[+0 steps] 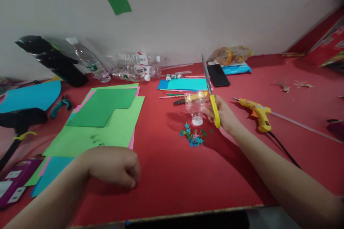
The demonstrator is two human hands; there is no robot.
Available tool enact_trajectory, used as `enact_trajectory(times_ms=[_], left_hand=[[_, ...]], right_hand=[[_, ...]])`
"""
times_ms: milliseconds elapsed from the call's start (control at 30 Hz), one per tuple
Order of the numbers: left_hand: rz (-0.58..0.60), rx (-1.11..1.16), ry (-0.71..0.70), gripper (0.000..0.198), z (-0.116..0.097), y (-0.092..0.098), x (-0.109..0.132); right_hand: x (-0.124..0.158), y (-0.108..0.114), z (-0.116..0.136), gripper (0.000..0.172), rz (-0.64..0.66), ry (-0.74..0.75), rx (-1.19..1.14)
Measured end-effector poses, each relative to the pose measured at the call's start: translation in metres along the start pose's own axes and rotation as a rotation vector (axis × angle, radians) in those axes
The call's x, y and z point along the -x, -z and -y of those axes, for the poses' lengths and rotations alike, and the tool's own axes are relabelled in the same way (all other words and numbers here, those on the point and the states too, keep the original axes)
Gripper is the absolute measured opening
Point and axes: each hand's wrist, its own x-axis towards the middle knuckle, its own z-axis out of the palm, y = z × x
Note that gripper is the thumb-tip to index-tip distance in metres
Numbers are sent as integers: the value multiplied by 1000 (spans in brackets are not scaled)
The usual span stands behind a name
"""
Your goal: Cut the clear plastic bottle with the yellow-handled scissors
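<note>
My right hand (221,112) is closed around yellow-handled scissors (215,109), the blades pointing up. Its fingertips also reach the cut-off top of a clear plastic bottle (194,104), which is upside down with the white cap at the bottom. Whether they grip it or only touch it, I cannot tell. Just below the cap lies a small pile of paper stars (195,137) in blue, green and pink. My left hand (115,166) is curled near the table's front, beside the light green paper (123,121); whatever its fingers may hold is hidden.
A yellow glue gun (256,111) with its cord lies at the right. Plastic bottles (134,66), a black phone (219,75) and blue paper (188,84) are along the wall. Teal pliers (60,106) and a black-handled tool (23,120) are at the left. A yellow cutter (195,96) lies behind the bottle top.
</note>
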Motion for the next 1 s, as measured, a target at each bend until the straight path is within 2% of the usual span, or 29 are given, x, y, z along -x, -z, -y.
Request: enact_trajectory(times_ms=[33,67,167,267,333,367,400,500,633,667,767,833,867,933,1000], left_hand=[[68,48,-21,17,-1,2,-3],[74,82,-39,21,-4,5,-8],[16,119,-76,29,-18,11,-23],[269,111,-108,20,-26,10,-30],[377,57,2,15,-21,7,-30],[383,74,69,15,-17,6,-30],[354,119,89,18,-12,6,-31],[71,249,-17,29,-3,10,-40],[-239,256,-107,28,-17,14,-59],[-289,247,-101,26,-22,13,-62],[-303,146,-109,24,-30,8,-68],[-340,48,-188,22,-25,2,-70],[-406,33,-212,23,-21,0,-73],[-593,87,-214,33,-14,-5,-80],[-749,210,-246,58,-13,-9,-90]], right_hand=[[0,-1,0,44,4,1,-1],[1,-2,1,45,7,3,-1],[2,-3,2,46,18,11,0],[3,-2,4,44,28,15,-1],[3,0,5,43,35,12,-8],[3,0,5,43,37,10,-13],[3,0,5,43,39,10,-18],[1,0,5,46,36,14,-21],[0,-1,3,45,28,22,-9],[1,-1,3,44,28,23,-8],[2,-1,3,42,28,23,-15],[3,-2,5,41,32,20,-30],[4,-3,6,41,38,19,-41],[7,-8,9,43,54,19,-68],[13,-15,12,46,66,20,-96]])
